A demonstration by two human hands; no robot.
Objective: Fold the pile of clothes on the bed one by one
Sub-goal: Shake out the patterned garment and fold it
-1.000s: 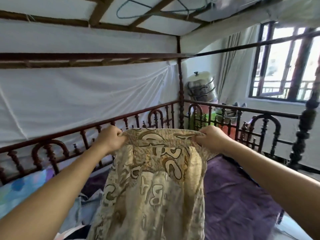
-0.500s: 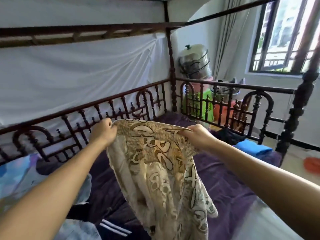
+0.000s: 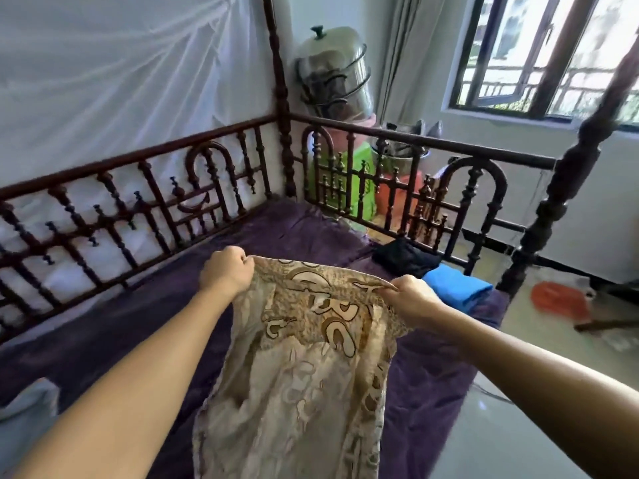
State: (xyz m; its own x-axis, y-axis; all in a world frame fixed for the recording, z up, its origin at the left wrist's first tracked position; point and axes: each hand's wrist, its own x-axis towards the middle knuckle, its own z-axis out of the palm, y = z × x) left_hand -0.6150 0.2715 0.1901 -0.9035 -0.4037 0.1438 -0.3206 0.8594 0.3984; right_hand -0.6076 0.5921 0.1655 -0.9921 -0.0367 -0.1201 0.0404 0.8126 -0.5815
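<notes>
Largest first: purple plush-covered bed (image 3: 145, 305) inside a dark turned-wood railing (image 3: 103, 202), filling the view from nine o'clock round to three. Plenty of bare purple at eleven and twelve o'clock, enough for laying a piece flat.

Next, hanging at the centre and running down to six o'clock: beige and brown patterned fabric garment (image 3: 301, 375), held up by its top edge, lower part draped toward the mattress. Touching it or just above it, cannot tell. Opened out and squared but not yet folded, so probably the very start of this piece's fold.

Then, at two o'clock of that garment, near the foot rail: folded bright blue cloth (image 3: 456, 288), with a folded black garment (image 3: 404, 259) right against it at its eleven o'clock. Judged as two pieces already done.

At eight o'clock, cut by the frame's edge: pale blue-grey crumpled cloth (image 3: 24, 420), likely part of the pile left. Rest of the pile out of view, so remaining count impossible to tell.

Smallest: left hand (image 3: 226, 271), clenched round the garment's top corner at eleven o'clock; right hand (image 3: 411, 299), pinching the other top corner at one o'clock. Edge between them drawn nearly taut.
</notes>
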